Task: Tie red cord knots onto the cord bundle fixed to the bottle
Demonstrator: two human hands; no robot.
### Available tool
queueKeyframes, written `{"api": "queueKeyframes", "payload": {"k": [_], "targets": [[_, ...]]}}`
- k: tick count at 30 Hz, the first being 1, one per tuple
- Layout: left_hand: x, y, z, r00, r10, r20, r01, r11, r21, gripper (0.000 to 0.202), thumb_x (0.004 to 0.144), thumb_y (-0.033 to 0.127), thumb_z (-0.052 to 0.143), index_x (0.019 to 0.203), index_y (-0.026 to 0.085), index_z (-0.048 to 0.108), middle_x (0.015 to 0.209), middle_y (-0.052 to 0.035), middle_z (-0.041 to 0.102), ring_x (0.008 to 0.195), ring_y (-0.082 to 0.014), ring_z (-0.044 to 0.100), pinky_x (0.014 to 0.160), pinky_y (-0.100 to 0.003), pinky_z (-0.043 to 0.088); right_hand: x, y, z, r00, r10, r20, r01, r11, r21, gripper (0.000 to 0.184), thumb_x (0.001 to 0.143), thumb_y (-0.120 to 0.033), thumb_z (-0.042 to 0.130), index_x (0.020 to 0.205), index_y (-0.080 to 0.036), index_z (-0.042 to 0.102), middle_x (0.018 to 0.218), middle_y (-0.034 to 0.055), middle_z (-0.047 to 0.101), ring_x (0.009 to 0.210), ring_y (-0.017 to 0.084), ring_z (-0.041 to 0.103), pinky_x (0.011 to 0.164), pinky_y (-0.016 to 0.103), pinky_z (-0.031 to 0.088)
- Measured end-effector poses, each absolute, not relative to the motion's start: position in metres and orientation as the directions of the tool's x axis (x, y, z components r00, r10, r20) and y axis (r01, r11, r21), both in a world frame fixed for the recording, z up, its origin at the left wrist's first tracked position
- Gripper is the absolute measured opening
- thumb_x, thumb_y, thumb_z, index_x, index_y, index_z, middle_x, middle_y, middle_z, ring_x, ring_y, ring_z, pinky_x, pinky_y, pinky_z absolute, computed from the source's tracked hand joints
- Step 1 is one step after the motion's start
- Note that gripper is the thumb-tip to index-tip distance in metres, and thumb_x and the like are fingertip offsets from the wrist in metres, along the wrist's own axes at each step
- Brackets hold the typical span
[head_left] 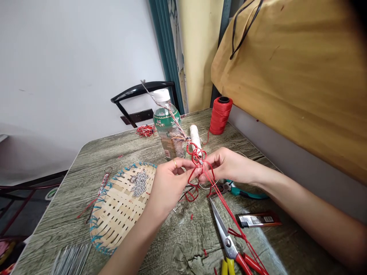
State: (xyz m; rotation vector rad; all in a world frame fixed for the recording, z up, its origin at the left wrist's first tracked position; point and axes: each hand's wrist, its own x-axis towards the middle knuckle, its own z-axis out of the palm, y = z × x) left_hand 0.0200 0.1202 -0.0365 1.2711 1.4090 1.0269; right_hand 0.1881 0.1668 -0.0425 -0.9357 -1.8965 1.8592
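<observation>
My left hand [168,183] and my right hand [229,165] meet over the wooden table [94,151]. Both pinch a knotted red cord [197,156] between thumb and fingers. The knot's loops stand up between the hands, and the cord's loose ends trail down toward the scissors [229,240]. A ring sits on one finger of my left hand.
A woven bamboo tray [114,210] with small metal rings stands at the left. A plastic bottle [168,124], a white spool [195,135] and a red thread spool [220,115] stand behind. Teal pliers [246,193], a lighter [258,219] and metal rods [71,259] lie nearby.
</observation>
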Motion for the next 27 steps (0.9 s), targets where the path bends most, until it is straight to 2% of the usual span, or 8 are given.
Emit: {"api": "queueKeyframes", "payload": {"k": [3, 5, 8, 10, 13, 17, 22, 27], "targets": [[0.017, 0.117, -0.035, -0.031, 0.995, -0.098, 0.203, 0.102, 0.974, 0.019, 0.065, 0.027, 0.067, 0.08, 0.015, 0.065, 0.074, -0.0021, 0.062, 0.056, -0.011, 0.049, 0.052, -0.024, 0.038, 0.19, 0.165, -0.042, -0.738, 0.63, -0.241, 0.251, -0.075, -0.965, 0.026, 0.068, -0.036, 0.066, 0.072, -0.01, 0.064, 0.065, 0.0003, 0.056, 0.057, 0.009, 0.046, 0.058, 0.024, 0.039], [0.016, 0.11, -0.031, -0.142, 0.988, -0.057, 0.21, 0.086, 0.974, 0.021, 0.068, 0.028, 0.065, 0.086, 0.018, 0.062, 0.076, -0.0003, 0.061, 0.054, -0.0093, 0.046, 0.048, -0.022, 0.036, 0.192, 0.165, -0.038, -0.749, 0.615, -0.247, 0.253, -0.079, -0.964, 0.024, 0.067, -0.034, 0.067, 0.069, -0.011, 0.063, 0.063, -0.0004, 0.056, 0.057, 0.009, 0.046, 0.057, 0.023, 0.038], [0.019, 0.089, -0.023, -0.358, 0.925, 0.127, 0.254, -0.035, 0.967, 0.01, 0.074, 0.026, 0.06, 0.082, 0.021, 0.059, 0.068, 0.0032, 0.058, 0.054, -0.0088, 0.047, 0.048, -0.02, 0.036, 0.194, 0.163, -0.03, -0.748, 0.622, -0.231, 0.243, -0.068, -0.968, 0.021, 0.065, -0.031, 0.069, 0.068, -0.011, 0.065, 0.063, -0.0011, 0.054, 0.058, 0.008, 0.045, 0.056, 0.022, 0.036], [0.024, 0.074, -0.021, -0.375, 0.915, 0.147, 0.276, -0.041, 0.96, 0.005, 0.074, 0.025, 0.06, 0.077, 0.021, 0.059, 0.064, 0.0029, 0.059, 0.05, -0.0087, 0.046, 0.048, -0.021, 0.037, 0.195, 0.162, -0.028, -0.753, 0.621, -0.219, 0.224, -0.072, -0.972, 0.021, 0.065, -0.031, 0.069, 0.069, -0.01, 0.066, 0.067, -0.0002, 0.055, 0.06, 0.008, 0.045, 0.057, 0.022, 0.037], [0.033, 0.063, -0.025, -0.258, 0.963, -0.077, 0.225, 0.138, 0.965, 0.012, 0.071, 0.028, 0.063, 0.08, 0.019, 0.061, 0.069, -0.0007, 0.064, 0.045, -0.0086, 0.046, 0.044, -0.023, 0.037, 0.195, 0.16, -0.028, -0.759, 0.6, -0.253, 0.196, -0.16, -0.967, 0.022, 0.064, -0.03, 0.07, 0.068, -0.009, 0.066, 0.064, -0.0002, 0.056, 0.058, 0.008, 0.045, 0.057, 0.022, 0.037], [0.04, 0.066, -0.034, -0.081, 0.944, -0.319, 0.03, 0.322, 0.946, 0.025, 0.066, 0.027, 0.067, 0.089, 0.016, 0.064, 0.073, -0.0024, 0.066, 0.043, -0.0082, 0.047, 0.046, -0.025, 0.04, 0.192, 0.158, -0.03, -0.739, 0.61, -0.284, 0.162, -0.248, -0.955, 0.02, 0.06, -0.028, 0.073, 0.062, -0.01, 0.065, 0.057, -0.0017, 0.057, 0.053, 0.007, 0.045, 0.053, 0.021, 0.036], [0.039, 0.062, -0.035, 0.09, 0.914, -0.395, -0.073, 0.402, 0.913, 0.02, 0.073, 0.033, 0.061, 0.075, 0.015, 0.07, 0.041, 0.0032, 0.05, 0.041, -0.0076, 0.037, 0.046, -0.022, 0.032, 0.19, 0.161, -0.028, -0.73, 0.628, -0.268, 0.154, -0.231, -0.961, 0.017, 0.061, -0.025, 0.072, 0.062, -0.01, 0.065, 0.06, -0.0005, 0.059, 0.056, 0.007, 0.047, 0.055, 0.021, 0.036], [0.038, 0.043, -0.031, 0.143, 0.833, -0.534, -0.061, 0.546, 0.835, 0.024, 0.072, 0.034, 0.063, 0.065, 0.012, 0.069, 0.035, 0.0057, 0.039, 0.037, -0.0046, 0.028, 0.043, -0.021, 0.022, 0.196, 0.165, -0.032, -0.731, 0.627, -0.269, 0.232, -0.143, -0.962, 0.021, 0.064, -0.027, 0.07, 0.058, -0.009, 0.06, 0.054, -0.0034, 0.052, 0.053, 0.006, 0.041, 0.053, 0.02, 0.032]]}}
